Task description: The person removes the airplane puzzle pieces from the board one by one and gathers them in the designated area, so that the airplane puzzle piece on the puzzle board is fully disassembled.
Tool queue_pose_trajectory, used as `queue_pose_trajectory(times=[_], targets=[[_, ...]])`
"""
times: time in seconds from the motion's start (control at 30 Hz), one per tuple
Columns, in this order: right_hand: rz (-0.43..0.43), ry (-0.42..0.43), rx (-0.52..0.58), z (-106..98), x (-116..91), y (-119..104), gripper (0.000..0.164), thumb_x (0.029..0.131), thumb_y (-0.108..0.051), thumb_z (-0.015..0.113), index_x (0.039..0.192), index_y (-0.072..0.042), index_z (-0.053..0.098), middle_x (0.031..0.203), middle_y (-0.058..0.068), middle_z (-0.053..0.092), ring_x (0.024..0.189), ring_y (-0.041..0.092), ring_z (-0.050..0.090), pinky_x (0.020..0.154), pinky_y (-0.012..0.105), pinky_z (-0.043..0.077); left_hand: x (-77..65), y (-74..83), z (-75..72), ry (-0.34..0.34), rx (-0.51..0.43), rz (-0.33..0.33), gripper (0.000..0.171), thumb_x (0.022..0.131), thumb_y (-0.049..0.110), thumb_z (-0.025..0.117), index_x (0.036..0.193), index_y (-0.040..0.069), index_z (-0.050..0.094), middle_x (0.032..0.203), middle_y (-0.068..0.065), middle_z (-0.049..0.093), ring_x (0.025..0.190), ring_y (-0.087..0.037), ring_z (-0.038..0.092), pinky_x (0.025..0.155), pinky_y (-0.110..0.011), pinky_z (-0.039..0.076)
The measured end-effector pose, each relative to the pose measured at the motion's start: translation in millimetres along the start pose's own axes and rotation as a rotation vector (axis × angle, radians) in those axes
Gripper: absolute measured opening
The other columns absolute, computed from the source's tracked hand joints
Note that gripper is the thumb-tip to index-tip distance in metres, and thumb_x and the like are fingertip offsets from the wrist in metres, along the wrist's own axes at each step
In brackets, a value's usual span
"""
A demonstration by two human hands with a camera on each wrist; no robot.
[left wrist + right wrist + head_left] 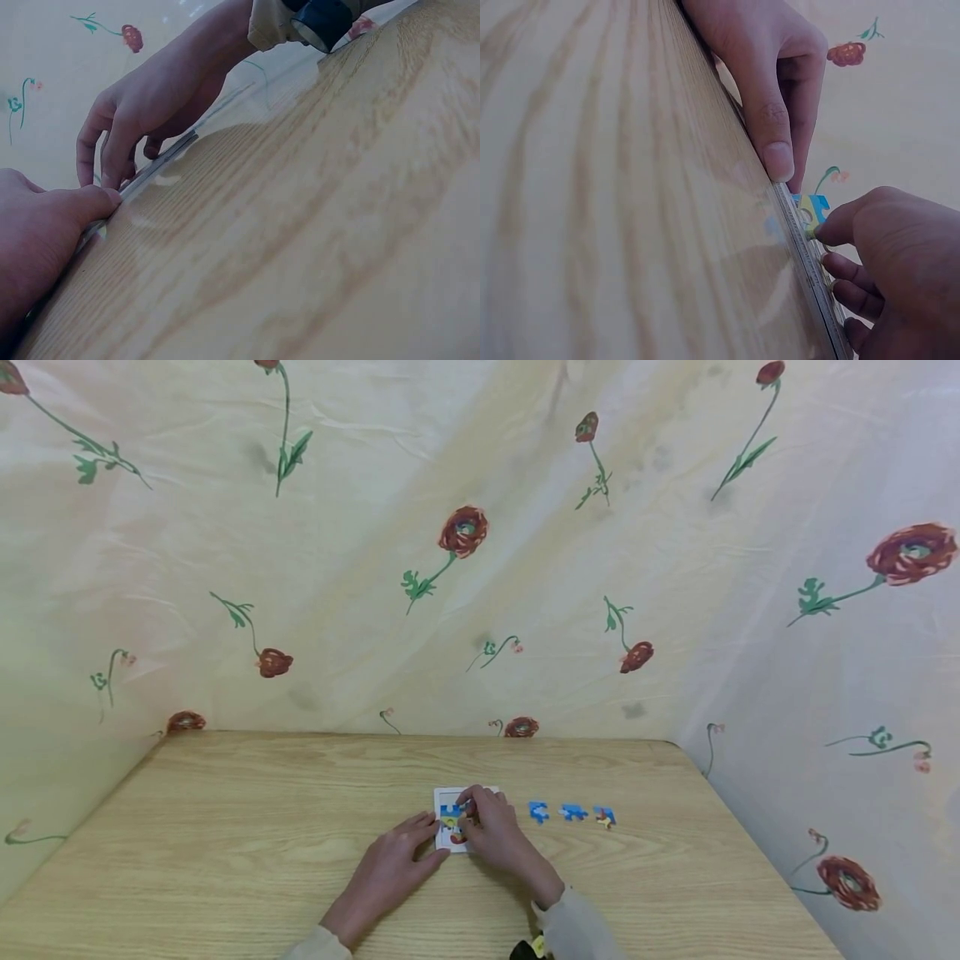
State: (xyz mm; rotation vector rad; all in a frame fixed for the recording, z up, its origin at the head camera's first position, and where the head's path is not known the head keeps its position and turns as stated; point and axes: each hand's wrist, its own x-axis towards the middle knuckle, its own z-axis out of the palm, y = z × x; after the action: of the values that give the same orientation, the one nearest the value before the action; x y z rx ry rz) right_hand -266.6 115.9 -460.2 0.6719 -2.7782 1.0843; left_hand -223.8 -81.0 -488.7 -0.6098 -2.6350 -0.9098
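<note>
A small jigsaw puzzle board [441,795] with a white border lies on the table, its picture partly filled with blue, yellow and red pieces. My left hand [392,862] rests at its left side, the fingers fairly straight against the edge and the thumb at the lower left corner. Over the board's right half, my right hand [497,833] pinches a blue-and-yellow puzzle piece [810,212] between thumb and fingers. That piece stands tilted up from the board in the right wrist view. The right hand covers much of the board.
To the right of the board lie three loose puzzle pieces in a row: a blue-and-white one [538,812], another blue one [573,812] and a blue-and-yellow one [604,816]. A flowered cloth [345,568] hangs behind the wooden table [262,827].
</note>
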Motion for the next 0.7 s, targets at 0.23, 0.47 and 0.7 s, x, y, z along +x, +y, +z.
queue_pose_trajectory(times=[0.23,0.47,0.7], targets=[[-0.025,-0.01,-0.003,-1.8,-0.3,-0.8,0.021,0.098,-0.003,0.068,0.116,-0.009,0.059,0.091,-0.002,0.052,0.09,0.019,0.044,0.079,0.037,0.034,0.0,0.1,-0.3,-0.005,-0.005,-0.001,0.045,0.098,0.035,0.073,0.128,0.001,0.072,0.139,-0.017,0.064,0.129,-0.036,0.059,0.101,-0.054,0.052],[-0.049,-0.014,-0.027,-2.9,-0.5,-0.6,0.02,0.098,-0.003,0.067,0.116,-0.009,0.059,0.091,-0.003,0.052,0.089,0.018,0.045,0.076,0.033,0.037,-0.2,0.0,0.0,-0.01,-0.003,0.002,0.044,0.098,0.033,0.074,0.127,0.0,0.072,0.138,-0.018,0.064,0.129,-0.036,0.06,0.1,-0.054,0.053],[-0.061,-0.012,-0.015,-2.5,-1.0,0.4,0.02,0.099,-0.002,0.067,0.116,-0.009,0.059,0.09,-0.004,0.051,0.089,0.017,0.045,0.076,0.032,0.037,-0.3,0.6,-0.7,-0.014,-0.012,0.002,0.044,0.098,0.033,0.073,0.127,-0.001,0.072,0.138,-0.018,0.064,0.129,-0.036,0.06,0.1,-0.054,0.053]])
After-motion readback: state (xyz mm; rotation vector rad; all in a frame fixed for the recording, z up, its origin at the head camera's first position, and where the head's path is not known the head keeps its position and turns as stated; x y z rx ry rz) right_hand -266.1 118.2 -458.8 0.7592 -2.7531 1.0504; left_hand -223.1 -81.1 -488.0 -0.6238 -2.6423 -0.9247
